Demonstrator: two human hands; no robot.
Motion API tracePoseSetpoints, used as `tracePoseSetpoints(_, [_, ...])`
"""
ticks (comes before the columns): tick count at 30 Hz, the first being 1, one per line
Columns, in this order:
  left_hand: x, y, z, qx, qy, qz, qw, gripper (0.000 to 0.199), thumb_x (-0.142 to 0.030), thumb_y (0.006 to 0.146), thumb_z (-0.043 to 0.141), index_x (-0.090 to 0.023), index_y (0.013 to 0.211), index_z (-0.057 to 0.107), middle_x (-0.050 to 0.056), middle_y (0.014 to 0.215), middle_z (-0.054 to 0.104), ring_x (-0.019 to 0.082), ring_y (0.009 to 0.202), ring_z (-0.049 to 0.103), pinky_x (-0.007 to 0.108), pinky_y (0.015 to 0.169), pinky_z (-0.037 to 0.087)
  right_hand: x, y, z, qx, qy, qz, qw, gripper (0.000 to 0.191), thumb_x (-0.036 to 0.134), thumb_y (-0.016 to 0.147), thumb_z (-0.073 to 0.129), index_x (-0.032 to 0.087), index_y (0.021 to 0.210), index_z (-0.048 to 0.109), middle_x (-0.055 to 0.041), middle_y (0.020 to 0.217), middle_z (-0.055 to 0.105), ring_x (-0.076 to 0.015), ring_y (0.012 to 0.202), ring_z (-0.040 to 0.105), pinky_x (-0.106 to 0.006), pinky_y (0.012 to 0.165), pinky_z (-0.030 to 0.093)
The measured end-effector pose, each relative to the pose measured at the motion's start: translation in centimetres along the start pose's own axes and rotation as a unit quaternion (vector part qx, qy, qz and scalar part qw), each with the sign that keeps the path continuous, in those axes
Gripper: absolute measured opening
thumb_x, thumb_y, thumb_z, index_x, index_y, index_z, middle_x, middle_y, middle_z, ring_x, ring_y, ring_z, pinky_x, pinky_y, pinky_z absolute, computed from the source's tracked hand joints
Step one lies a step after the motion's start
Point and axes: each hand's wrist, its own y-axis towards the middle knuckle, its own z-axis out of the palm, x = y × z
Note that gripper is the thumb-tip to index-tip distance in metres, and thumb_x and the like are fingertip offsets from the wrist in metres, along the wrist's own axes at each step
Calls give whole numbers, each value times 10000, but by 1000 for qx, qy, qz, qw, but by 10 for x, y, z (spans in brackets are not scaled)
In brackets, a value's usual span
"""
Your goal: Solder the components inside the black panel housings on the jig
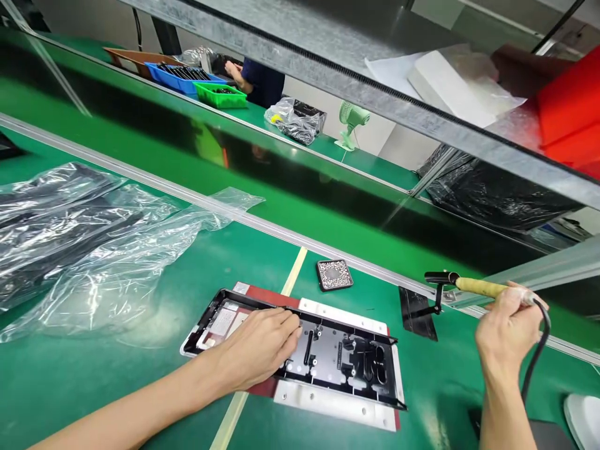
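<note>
A long black plastic housing point(328, 350) with ribs and posts inside lies face up in a fixture with silver metal bars point(337, 409) and a dark red base. My left hand point(269, 340) rests over the middle of the housing, fingers curled and pressed together; what the fingertips pinch is hidden. In my right hand point(509, 322) is a soldering iron point(482, 287) with a yellow grip and grey cable, held at its back end. Its front end sits at a black tubular stand point(440, 281). Behind the housing is a small black tray point(334, 275) of tiny silvery parts.
Clear plastic bags point(94, 250) with dark contents cover the left of the green bench. A metal rail point(281, 234) runs along the belt behind. Overhead hangs a metal shelf point(328, 69). Across the belt are a person's arm point(240, 78), bins point(220, 95) and a small fan point(351, 122).
</note>
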Motion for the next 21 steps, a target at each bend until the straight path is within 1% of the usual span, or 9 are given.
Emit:
tracePoseSetpoints(3, [0, 0, 0, -7, -1, 10, 1000, 291, -193, 1038, 364, -210, 764, 460, -21, 685, 538, 176, 585, 540, 352, 568, 366, -7, -11, -10, 72, -59, 72, 993, 547, 609, 915, 474, 164, 1217, 575, -144, 991, 702, -296, 853, 653, -446, 797, 474])
tracePoseSetpoints(6, [0, 0, 1, -8, -3, 9, 1000, 289, -193, 1038, 363, -208, 766, 459, -20, 689, 539, 174, 590, 538, 351, 575, 371, -7, -36, -18, 200, -81, 71, 974, 515, 664, 880, 494, 223, 1087, 658, -71, 816, 716, -274, 748, 644, -418, 750, 465])
tracePoseSetpoints(7, [0, 0, 1, -7, -4, 7, 1000, 288, -194, 1038, 362, -207, 767, 460, -19, 691, 540, 173, 589, 535, 351, 577, 373, -4, -49, -21, 247, -75, 61, 964, 511, 679, 896, 453, 248, 1057, 676, -46, 776, 704, -253, 711, 638, -391, 724, 466])
tracePoseSetpoints(10, [0, -1, 2, -1, -5, 4, 1000, 293, -190, 1038, 352, -205, 769, 466, -15, 697, 545, 172, 591, 531, 351, 587, 379, 15, -95, -30, 348, -27, 10, 937, 531, 707, 925, 373, 299, 1084, 673, 12, 661, 643, -196, 569, 591, -312, 599, 451])
tracePoseSetpoints(13, [0, 0, 1, -4, -5, 12, 1000, 301, -181, 1039, 341, -202, 767, 468, -10, 697, 551, 174, 598, 538, 342, 585, 374, 39, -136, -33, 439, -22, -72, 896, 458, 651, 962, 382, 336, 1208, 608, 39, 656, 654, -184, 540, 611, -283, 570, 451])
tracePoseSetpoints(15, [0, 1, -1, -10, -5, 16, 1000, 309, -179, 1042, 335, -200, 765, 470, -9, 692, 551, 173, 596, 541, 332, 578, 363, 51, -155, -29, 463, -42, -117, 878, 454, 622, 965, 424, 341, 1305, 535, 53, 620, 643, -195, 514, 612, -279, 539, 437])
tracePoseSetpoints(16, [0, 1, -1, -12, -5, 18, 1000, 310, -179, 1043, 334, -200, 767, 474, -8, 692, 552, 173, 595, 543, 329, 575, 360, 54, -162, -26, 458, -53, -129, 878, 470, 620, 960, 444, 336, 1329, 510, 56, 604, 636, -204, 507, 613, -280, 531, 432])
tracePoseSetpoints(19, [0, 2, -1, -11, -6, 19, 1000, 302, -176, 1045, 337, -197, 785, 491, -6, 700, 562, 178, 599, 555, 326, 579, 368, 54, -172, -17, 434, -58, -123, 891, 473, 618, 959, 458, 328, 1331, 486, 55, 596, 627, -214, 501, 604, -283, 532, 429])
tracePoseSetpoints(21, [0, 2, -1, -10, -2, 14, 1000, 296, -180, 1043, 347, -196, 788, 496, -6, 700, 566, 179, 593, 557, 326, 578, 375, 52, -174, -14, 433, -31, -110, 894, 426, 583, 989, 414, 332, 1326, 485, 62, 580, 588, -195, 472, 551, -271, 512, 392])
